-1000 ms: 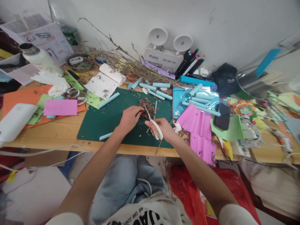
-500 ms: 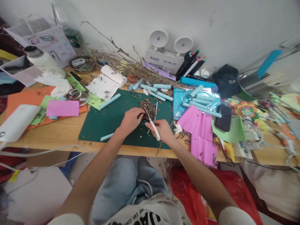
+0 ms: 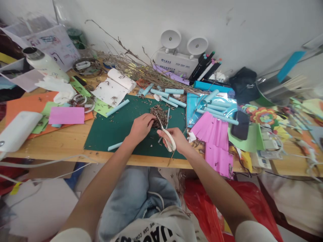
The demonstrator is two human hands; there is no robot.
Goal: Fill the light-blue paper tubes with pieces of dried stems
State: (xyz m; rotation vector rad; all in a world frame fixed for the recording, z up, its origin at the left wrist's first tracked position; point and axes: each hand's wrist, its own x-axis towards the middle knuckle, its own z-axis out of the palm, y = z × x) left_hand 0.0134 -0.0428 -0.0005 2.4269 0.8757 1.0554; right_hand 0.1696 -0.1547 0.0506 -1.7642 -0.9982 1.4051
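Note:
My right hand [image 3: 178, 138] grips a pair of scissors [image 3: 170, 143] by their white handles, the blades pointing up and left into a heap of brown dried plant bits [image 3: 161, 112]. At the left side of that heap is my left hand [image 3: 142, 127], its fingers curled and drawn together at the tips. What those fingertips hold, if anything, is hidden. Both hands are over a dark green cutting mat [image 3: 106, 131]. A light blue paper tube [image 3: 115, 146] lies partly behind my left forearm, and another tube [image 3: 118, 108] rests near the mat's upper left edge.
Dry branches [image 3: 141, 72] stretch along the back, before a white twin-lamp unit [image 3: 174, 64]. Right of the mat are several blue tubes [image 3: 219, 109], pink crepe paper [image 3: 209, 129] and a phone [image 3: 240, 125]. A bottle [image 3: 46, 65] and power bank [image 3: 20, 129] stand left.
The scissors have turned in my right hand, so their handle loops show wider. My left hand has barely shifted at the heap.

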